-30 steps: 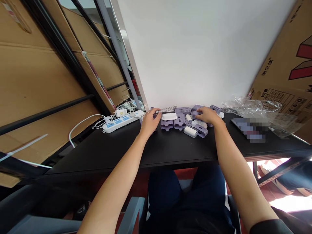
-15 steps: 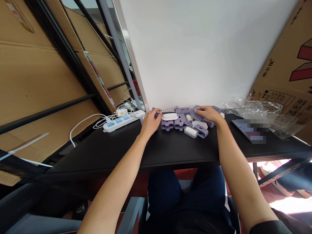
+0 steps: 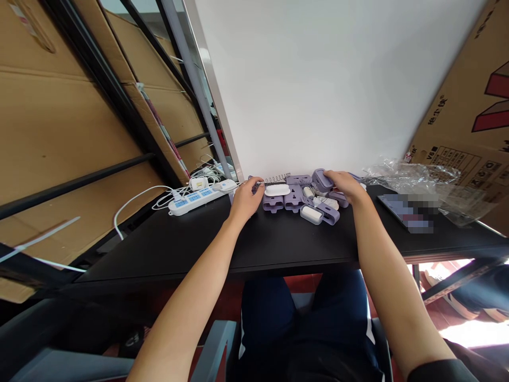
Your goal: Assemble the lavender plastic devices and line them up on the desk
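On the black table, my right hand [image 3: 345, 185] pinches a purple plastic piece [image 3: 322, 180] with a rounded rim, holding it tilted over the pile. My left hand [image 3: 247, 197] rests at the pile's left end with its fingers curled; purple plastic shows beside it, but what the fingers grip is hidden. Between the hands lie purple plastic housings [image 3: 293, 197], a white oval piece [image 3: 277, 190] and a coiled metal spring [image 3: 278, 178]. Nearer to me are a small piece with a white top [image 3: 312, 214] and a purple loop-shaped piece [image 3: 329, 214].
A white power strip [image 3: 199, 199] with cables lies to the left. On the right are a flat, partly blurred item [image 3: 397, 209] and crumpled clear plastic [image 3: 421, 178]. Behind stands a white panel [image 3: 310, 85], with a printed carton [image 3: 465, 132] at right.
My right hand has shifted slightly to the right and turned the purple piece more upright. The spring beside that piece no longer shows in the same spot. My left hand has stayed put.
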{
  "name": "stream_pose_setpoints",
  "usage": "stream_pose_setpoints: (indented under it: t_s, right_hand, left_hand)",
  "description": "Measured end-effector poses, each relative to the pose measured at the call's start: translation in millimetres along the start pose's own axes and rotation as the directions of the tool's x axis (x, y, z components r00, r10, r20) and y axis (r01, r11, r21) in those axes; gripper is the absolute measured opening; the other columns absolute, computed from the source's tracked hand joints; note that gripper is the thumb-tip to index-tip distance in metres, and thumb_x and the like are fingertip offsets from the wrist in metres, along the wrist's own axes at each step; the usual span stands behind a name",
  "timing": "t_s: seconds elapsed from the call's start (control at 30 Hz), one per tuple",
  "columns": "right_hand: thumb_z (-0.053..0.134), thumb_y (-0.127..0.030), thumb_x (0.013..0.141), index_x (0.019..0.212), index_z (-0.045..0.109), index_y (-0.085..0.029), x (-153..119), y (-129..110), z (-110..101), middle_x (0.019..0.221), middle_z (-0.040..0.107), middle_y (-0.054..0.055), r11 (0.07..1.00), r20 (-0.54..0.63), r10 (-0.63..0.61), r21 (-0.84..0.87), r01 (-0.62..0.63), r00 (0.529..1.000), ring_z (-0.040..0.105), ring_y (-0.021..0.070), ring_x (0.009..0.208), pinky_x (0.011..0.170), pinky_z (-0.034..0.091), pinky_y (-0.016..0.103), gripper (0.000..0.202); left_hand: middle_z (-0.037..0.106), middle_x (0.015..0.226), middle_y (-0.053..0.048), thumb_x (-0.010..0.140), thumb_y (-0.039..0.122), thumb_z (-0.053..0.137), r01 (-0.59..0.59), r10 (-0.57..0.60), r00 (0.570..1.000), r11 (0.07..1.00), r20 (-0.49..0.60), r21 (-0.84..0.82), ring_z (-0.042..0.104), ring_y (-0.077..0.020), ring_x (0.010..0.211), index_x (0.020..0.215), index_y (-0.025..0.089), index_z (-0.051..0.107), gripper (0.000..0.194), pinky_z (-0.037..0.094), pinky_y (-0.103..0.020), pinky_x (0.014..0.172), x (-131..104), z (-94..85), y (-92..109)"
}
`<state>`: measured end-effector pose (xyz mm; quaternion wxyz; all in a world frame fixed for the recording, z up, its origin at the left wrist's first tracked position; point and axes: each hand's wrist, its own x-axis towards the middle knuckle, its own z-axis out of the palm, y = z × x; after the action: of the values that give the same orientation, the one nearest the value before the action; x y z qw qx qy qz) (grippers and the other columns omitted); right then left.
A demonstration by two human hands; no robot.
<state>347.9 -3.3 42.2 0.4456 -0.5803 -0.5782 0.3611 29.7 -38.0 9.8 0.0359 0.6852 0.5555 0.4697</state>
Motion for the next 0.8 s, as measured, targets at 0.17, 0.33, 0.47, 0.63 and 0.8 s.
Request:
stream_pose_setpoints:
  t_s: [0.17, 0.33, 0.47, 0.63, 0.8]
  right_hand:
    - [0.051, -0.045, 0.093, 0.097, 0.063, -0.021, -3.1, -6.7, 3.9, 0.085, 0.070, 0.008, 0.898, 0.134, 0.017, 0.434, -0.074, 0.991, 0.067, 0.0210, 0.077, 0.066, 0.058, 0.031, 0.027]
    - [0.047, -0.056, 0.101, 0.096, 0.060, -0.021, -13.8, -18.0, 19.3, 0.080, 0.068, 0.008, 0.776, 0.234, 0.046, 0.604, -0.182, 0.971, 0.066, 0.0195, 0.069, 0.049, 0.052, 0.026, 0.037]
    - [0.064, -0.045, 0.100, 0.096, 0.059, -0.021, -23.7, -23.5, 48.6, 0.076, 0.067, 0.003, 0.723, 0.294, 0.045, 0.650, -0.234, 0.955, 0.062, 0.0145, 0.063, 0.043, 0.044, 0.020, 0.025]
    - [0.058, -0.040, 0.105, 0.094, 0.062, -0.021, -32.6, -24.2, 73.6, 0.075, 0.067, 0.000, 0.692, 0.323, 0.037, 0.675, -0.257, 0.946, 0.061, 0.0129, 0.061, 0.046, 0.048, 0.021, 0.022]
    - [0.058, -0.035, 0.105, 0.095, 0.062, -0.023, -34.1, -24.4, 76.4, 0.076, 0.068, -0.002, 0.689, 0.283, 0.072, 0.680, -0.252, 0.957, 0.062, 0.0128, 0.061, 0.050, 0.053, 0.024, 0.016]
  left_hand:
    - [0.070, 0.098, -0.008, 0.098, 0.033, 0.055, -0.047, 0.046, 0.999, 0.996, 0.007, 0.076, 0.063, -0.0254, 0.086, 0.114, 0.025, 0.074, 0.026, 0.047, -0.034, 0.085, -1.0, 0.9, -1.3]
    - [0.072, 0.099, -0.010, 0.096, 0.027, 0.055, -0.050, 0.049, 0.999, 0.983, 0.011, 0.178, 0.066, -0.0291, 0.093, 0.113, 0.024, 0.073, 0.025, 0.047, -0.036, 0.086, -2.7, 2.1, 0.3]
    - [0.072, 0.105, -0.013, 0.095, 0.025, 0.055, -0.055, 0.058, 0.998, 0.962, -0.003, 0.267, 0.067, -0.0310, 0.097, 0.115, 0.022, 0.073, 0.027, 0.048, -0.037, 0.085, -5.2, 3.2, 6.9]
    - [0.071, 0.106, -0.012, 0.097, 0.025, 0.053, -0.079, 0.101, 0.994, 0.944, -0.051, 0.321, 0.068, -0.0288, 0.098, 0.114, 0.022, 0.072, 0.026, 0.049, -0.035, 0.084, -8.7, 3.7, 15.7]
    - [0.071, 0.109, -0.011, 0.098, 0.025, 0.052, -0.082, 0.098, 0.995, 0.923, -0.024, 0.375, 0.069, -0.0278, 0.101, 0.118, 0.021, 0.072, 0.028, 0.050, -0.034, 0.085, -9.9, 3.1, 18.9]
